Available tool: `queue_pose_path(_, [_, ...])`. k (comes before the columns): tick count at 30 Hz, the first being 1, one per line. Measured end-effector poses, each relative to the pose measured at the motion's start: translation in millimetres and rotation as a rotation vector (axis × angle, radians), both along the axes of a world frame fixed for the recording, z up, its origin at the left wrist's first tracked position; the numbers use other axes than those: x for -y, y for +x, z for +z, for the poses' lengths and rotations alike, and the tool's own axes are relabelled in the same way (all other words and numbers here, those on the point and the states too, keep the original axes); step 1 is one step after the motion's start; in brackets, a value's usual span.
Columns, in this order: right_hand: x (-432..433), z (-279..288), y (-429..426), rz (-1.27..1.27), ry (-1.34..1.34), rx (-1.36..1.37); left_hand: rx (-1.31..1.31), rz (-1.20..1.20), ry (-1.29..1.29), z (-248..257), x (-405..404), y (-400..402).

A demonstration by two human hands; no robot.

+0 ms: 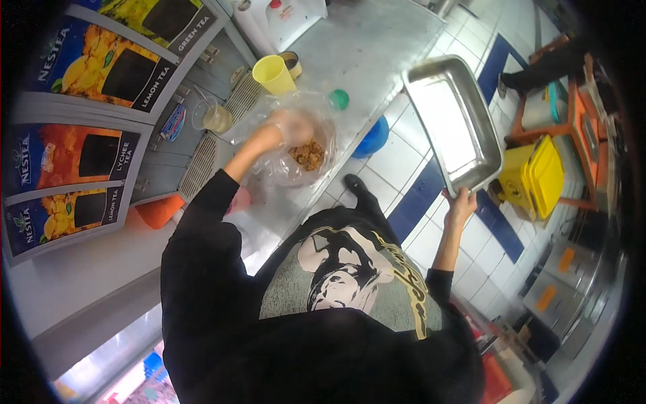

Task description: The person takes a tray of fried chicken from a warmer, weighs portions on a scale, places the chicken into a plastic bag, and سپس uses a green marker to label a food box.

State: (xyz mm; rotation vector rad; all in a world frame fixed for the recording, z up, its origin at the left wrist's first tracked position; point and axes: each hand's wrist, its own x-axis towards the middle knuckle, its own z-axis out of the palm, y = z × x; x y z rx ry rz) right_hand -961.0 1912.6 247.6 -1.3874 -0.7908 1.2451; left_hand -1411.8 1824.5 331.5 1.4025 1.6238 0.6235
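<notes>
My right hand (pixel 460 204) grips the near end of a deep rectangular stainless steel pan (pixel 438 151). The pan is held tilted above the floor, its bright inner base showing no food. My left hand (pixel 291 129) is blurred and reaches over a clear plastic bag (pixel 275 164) on the steel counter (pixel 373 45). Brown pieces of food (pixel 308 155) lie in the bag, just beside that hand. Whether its fingers grip the plastic is hidden by the blur.
Beyond the bag stand a yellow cup (pixel 273 74) and a green round object (pixel 339 99). A drink dispenser (pixel 108 141) with a clear cup (pixel 214 117) is on the left. A blue container (pixel 372 137) and a yellow lidded bin (pixel 535 177) are to the right. Another person's leg (pixel 547 68) shows.
</notes>
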Motion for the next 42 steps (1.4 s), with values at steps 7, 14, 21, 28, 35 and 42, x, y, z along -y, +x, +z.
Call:
queue_pose_path(7, [147, 12, 44, -0.323, -0.056, 0.033, 0.154, 0.009, -0.130, 14, 13, -1])
queue_pose_path(14, [251, 7, 69, -0.528, -0.117, 0.040, -0.549, -0.403, 0.032, 43, 16, -9])
queue_pose_path(21, [322, -14, 100, -0.707, -0.092, 0.362, -1.198, -0.498, -0.246, 97, 22, 7])
queue_pose_path(28, [359, 41, 102, -0.876, 0.152, 0.248, -1.553, -0.007, -0.501, 173, 62, 41])
queue_pose_path(35, [506, 53, 136, -1.110, 0.128, 0.291, -0.654, -0.327, 0.823, 157, 136, 244])
queue_pose_path(42, [761, 47, 180, -1.412, 0.000, 0.243, 0.049, -0.875, 0.813, 55, 345, 537])
